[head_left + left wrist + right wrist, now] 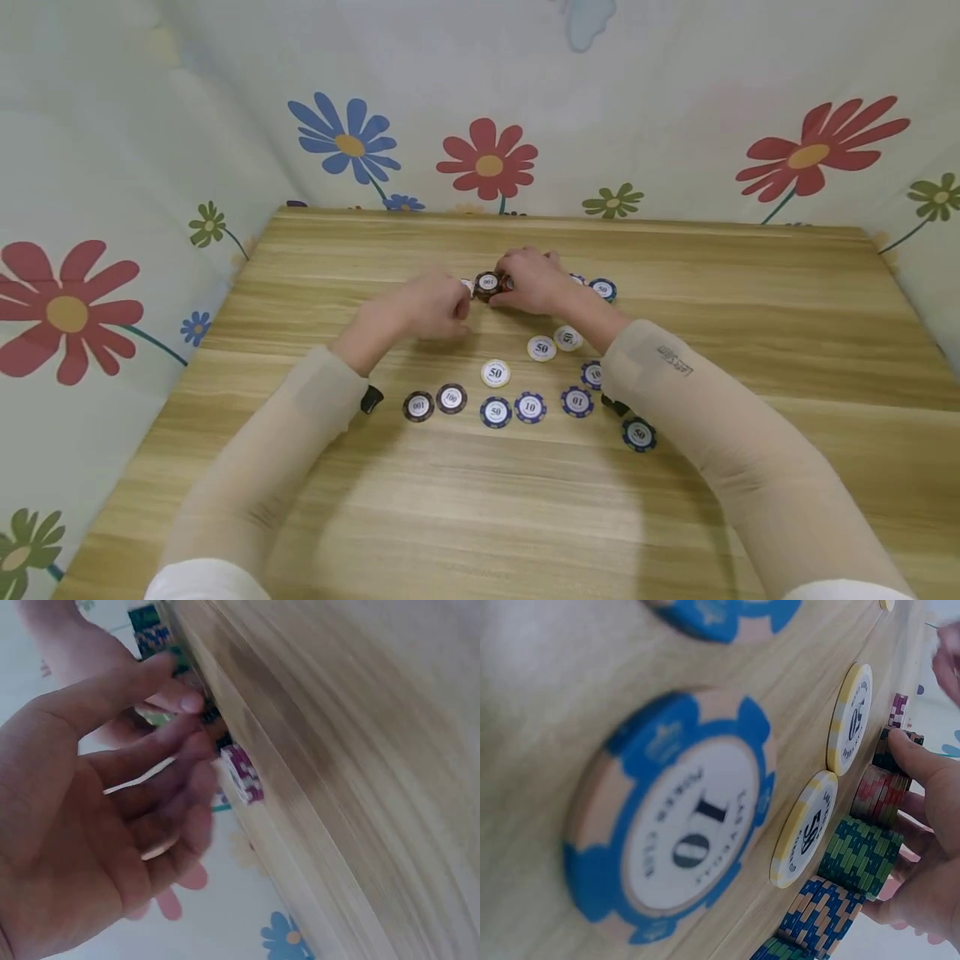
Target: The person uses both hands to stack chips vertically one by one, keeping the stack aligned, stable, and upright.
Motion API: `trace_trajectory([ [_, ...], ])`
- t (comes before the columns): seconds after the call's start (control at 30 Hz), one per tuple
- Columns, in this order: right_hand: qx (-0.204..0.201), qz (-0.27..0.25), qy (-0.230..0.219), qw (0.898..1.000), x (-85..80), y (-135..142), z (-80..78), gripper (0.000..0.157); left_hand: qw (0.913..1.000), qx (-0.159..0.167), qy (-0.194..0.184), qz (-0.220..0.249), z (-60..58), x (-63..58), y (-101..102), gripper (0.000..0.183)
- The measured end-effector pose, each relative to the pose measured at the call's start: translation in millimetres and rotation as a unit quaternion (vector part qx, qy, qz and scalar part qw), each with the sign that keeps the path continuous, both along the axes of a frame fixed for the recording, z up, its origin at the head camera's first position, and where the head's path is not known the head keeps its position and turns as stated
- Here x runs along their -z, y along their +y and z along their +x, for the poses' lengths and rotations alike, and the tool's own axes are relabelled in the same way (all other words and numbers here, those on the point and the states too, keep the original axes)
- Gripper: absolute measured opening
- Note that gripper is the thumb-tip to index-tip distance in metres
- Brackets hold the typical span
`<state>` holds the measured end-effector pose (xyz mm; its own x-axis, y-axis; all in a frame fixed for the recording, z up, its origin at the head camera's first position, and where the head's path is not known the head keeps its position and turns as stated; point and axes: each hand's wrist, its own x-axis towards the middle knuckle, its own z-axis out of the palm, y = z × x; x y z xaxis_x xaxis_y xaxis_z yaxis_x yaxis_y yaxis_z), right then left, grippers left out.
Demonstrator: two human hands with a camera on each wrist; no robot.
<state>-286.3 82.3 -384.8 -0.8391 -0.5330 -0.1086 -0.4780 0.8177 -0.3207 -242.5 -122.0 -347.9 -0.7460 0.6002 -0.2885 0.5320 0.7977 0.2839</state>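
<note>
My right hand (532, 282) is at a row of stacked poker chips, gripping the stack of black chips (488, 285) with its thumb in front and fingers behind. In the right wrist view, a red stack (879, 795), a green stack (861, 855) and a blue stack (821, 915) follow beside it along the row. At the row's left end stands a short purple stack (244, 776). My left hand (435, 307) hovers next to that end, fingers loosely bent and nothing between them in the left wrist view.
Nearer me, loose chips lie flat: black ones (452, 398), yellow-edged ones (542, 348) and several blue ones (531, 407). The stack at the row's right end (602, 289) shows past my right wrist. A flowered cloth (645, 125) hangs behind the wooden table (450, 517).
</note>
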Motion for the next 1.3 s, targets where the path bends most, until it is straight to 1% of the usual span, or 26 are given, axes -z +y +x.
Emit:
trace_trajectory([
  [0.1,0.001,0.001,0.002,1.0,1.3,2,-0.3,0.048,0.9988,0.02,-0.03,-0.033,11.0,-0.5,5,0.024],
  [0.13,0.0,-0.001,0.002,1.0,1.6,2,-0.4,0.048,0.9981,0.022,-0.036,-0.045,15.0,-0.7,6,0.026],
  [0.3,0.001,-0.001,0.001,1.0,3.1,3,-0.6,0.048,0.994,0.036,-0.03,-0.099,36.5,-4.3,15,0.035],
  [0.43,0.001,0.0,0.0,1.0,2.4,2,-0.7,0.048,0.9895,0.03,-0.032,-0.138,54.0,-10.8,22,0.035],
  [0.57,0.0,0.0,-0.001,1.0,1.7,2,-0.7,0.049,0.9861,0.03,-0.034,-0.16,65.8,-13.1,27,0.037],
  [0.67,-0.001,0.0,-0.001,1.0,1.3,2,-0.8,0.049,0.9852,0.035,-0.033,-0.165,70.0,-12.2,28,0.038],
  [0.77,-0.001,0.002,-0.001,1.0,1.0,3,0.0,0.05,0.9861,0.026,-0.046,-0.157,72.7,-10.3,27,0.038],
  [0.83,-0.001,0.002,-0.002,1.0,0.9,2,0.6,0.05,0.986,0.025,-0.051,-0.157,73.8,-8.7,26,0.038],
  [0.93,0.0,0.003,-0.003,1.0,0.7,2,1.4,0.05,0.9852,0.029,-0.054,-0.16,73.9,-6.4,25,0.036],
  [1.03,0.003,0.004,-0.002,1.0,0.6,2,1.7,0.05,0.9829,0.043,-0.043,-0.174,73.0,-4.6,26,0.035],
  [1.17,0.004,0.004,-0.004,1.0,-0.3,3,2.7,0.049,0.981,0.046,-0.043,-0.184,72.2,-3.2,28,0.035],
  [1.3,0.005,0.003,-0.005,1.0,-1.2,3,4.2,0.048,0.9815,0.054,-0.038,-0.179,71.4,-2.4,30,0.032],
])
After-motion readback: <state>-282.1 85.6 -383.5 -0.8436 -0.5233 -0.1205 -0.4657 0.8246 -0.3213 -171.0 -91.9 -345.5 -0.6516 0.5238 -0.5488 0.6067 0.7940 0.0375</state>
